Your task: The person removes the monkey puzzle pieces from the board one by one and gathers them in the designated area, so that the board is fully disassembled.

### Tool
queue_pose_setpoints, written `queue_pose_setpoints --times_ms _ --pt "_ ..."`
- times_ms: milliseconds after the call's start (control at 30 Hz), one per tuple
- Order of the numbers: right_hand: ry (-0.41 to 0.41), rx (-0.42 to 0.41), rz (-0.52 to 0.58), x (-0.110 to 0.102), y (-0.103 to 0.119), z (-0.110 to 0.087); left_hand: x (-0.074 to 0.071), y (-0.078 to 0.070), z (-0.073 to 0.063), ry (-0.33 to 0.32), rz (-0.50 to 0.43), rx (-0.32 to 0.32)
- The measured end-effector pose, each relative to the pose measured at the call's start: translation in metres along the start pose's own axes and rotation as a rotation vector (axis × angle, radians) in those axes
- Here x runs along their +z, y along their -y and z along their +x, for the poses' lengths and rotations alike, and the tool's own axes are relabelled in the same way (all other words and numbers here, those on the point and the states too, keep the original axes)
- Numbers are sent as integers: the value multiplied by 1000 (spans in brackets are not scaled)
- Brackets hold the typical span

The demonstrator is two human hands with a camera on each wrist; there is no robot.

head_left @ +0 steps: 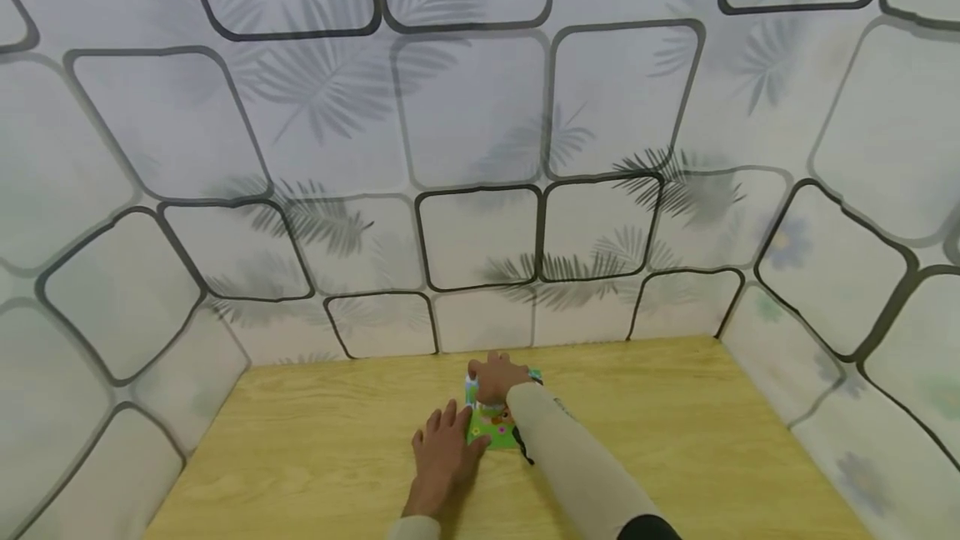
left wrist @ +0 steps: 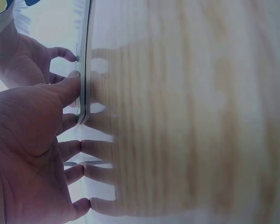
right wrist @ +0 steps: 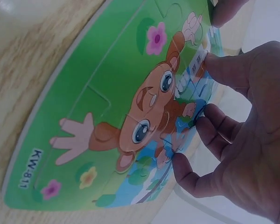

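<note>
A flat jigsaw puzzle board (head_left: pixel 492 435) with a cartoon monkey, flowers and a green ground (right wrist: pixel 93 79) lies on the wooden table. My right hand (head_left: pixel 498 378) reaches over its far part, and in the right wrist view the bent fingertips of that hand (right wrist: pixel 252 121) touch the pieces there. No loose piece shows between them. Beside the board's left edge, my left hand (head_left: pixel 442 450) has its fingers spread on the table. Its thumb meets the board's edge (left wrist: pixel 86 60) in the left wrist view. The right hand and sleeve hide part of the picture in the head view.
The light wooden table top (head_left: pixel 330 448) extends on both sides of the board. A patterned wall (head_left: pixel 480 240) rises behind the table, with further patterned walls at the left and right. A dark cord (head_left: pixel 525 448) hangs by the right sleeve (head_left: pixel 577 457).
</note>
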State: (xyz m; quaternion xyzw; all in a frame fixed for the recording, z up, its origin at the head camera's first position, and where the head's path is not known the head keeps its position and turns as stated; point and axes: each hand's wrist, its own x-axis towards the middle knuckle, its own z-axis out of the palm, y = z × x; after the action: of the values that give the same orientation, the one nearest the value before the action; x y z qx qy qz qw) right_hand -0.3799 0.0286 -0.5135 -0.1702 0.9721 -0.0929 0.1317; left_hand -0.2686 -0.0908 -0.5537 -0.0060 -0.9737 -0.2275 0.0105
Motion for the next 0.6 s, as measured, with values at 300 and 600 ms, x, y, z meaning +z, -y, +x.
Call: queue_pose_setpoints --times_ms 300,600 --pt "2 -2 32 -2 -2 -2 4 -1 1 7 -1 -3" --pt "-12 -16 82 7 -10 8 1 -2 2 25 0 -17"
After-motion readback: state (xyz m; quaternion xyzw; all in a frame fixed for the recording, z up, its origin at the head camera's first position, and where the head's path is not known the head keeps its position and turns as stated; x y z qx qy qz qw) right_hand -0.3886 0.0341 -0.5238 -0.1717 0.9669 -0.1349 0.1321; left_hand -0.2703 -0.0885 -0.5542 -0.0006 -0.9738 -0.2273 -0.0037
